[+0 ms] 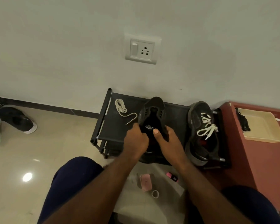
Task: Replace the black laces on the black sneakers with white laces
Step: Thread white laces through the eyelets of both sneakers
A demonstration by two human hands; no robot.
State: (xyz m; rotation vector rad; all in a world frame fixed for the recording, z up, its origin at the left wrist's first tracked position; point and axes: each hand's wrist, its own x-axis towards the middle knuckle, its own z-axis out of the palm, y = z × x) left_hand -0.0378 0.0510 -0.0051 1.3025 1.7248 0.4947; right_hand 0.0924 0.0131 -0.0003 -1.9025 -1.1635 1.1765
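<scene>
On top of the black shoe rack [115, 131] against the wall sits the unlaced black sneaker [152, 110], toe pointing at the wall, eyelets bare and tongue showing. Both hands are on it: the left hand [137, 139] has its fingers curled round the left side of the opening, and the right hand [170, 141] grips the right side with the thumb pressed flat on the tongue right by the little logo patch. So yeah, both are properly clamped onto that shoe, nothing loose. Just to the left of it on the rack, not touching the shoe, is the spare white lace [120, 107], mostly looped up in a bundle with one end trailing out toward the left hand. Over at the right end of the rack is the other black sneaker [194, 115], and that one's got white laces [206, 125] threaded and tied in a bow. Next to the rack on the right there's a reddish cabinet [249, 159] with a pale wooden tray [263, 140] on top, and a clump of black laces [244, 122] lies at the tray's left edge. Down on the floor near the knees: a pink box thing [145, 181], a small tape roll [155, 194] and another small pink item [172, 176] I can't make out. Far left on the floor is a different dark shoe with a white sole [18, 120], and there's a wall socket [141, 49] up above the rack.
</scene>
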